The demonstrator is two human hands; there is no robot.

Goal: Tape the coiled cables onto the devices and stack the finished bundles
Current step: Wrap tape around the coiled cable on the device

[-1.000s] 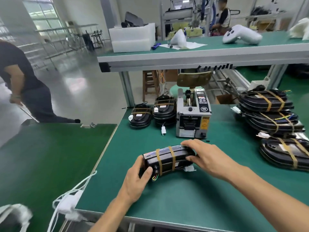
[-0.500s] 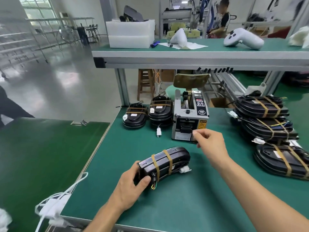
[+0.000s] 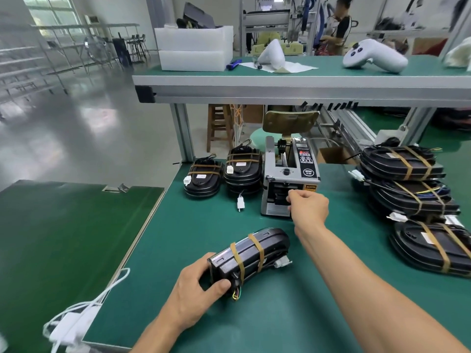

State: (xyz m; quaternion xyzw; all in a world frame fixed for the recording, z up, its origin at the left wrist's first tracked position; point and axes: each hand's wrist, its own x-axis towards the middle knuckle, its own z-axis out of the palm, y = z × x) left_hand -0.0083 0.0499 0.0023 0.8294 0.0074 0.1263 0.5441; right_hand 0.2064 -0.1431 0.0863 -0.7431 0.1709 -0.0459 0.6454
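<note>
Left hand (image 3: pixel 196 291) grips black taped plastic device (image 3: pixel 248 254) at 6 o'clock | right hand (image 3: pixel 308 206) fingers curled at grey tape dispenser (image 3: pixel 289 174) mouth, 12 o'clock, pinch unclear

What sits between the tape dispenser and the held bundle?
Head view: only bare green mat between the tape dispenser and the bundle gripped by the left hand; the right hand is at the dispenser's outlet.

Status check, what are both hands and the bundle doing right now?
Left hand grips device, two tape bands on. Right hand curled at tape dispenser outlet; tape not discernible. Nothing in the way.
</note>
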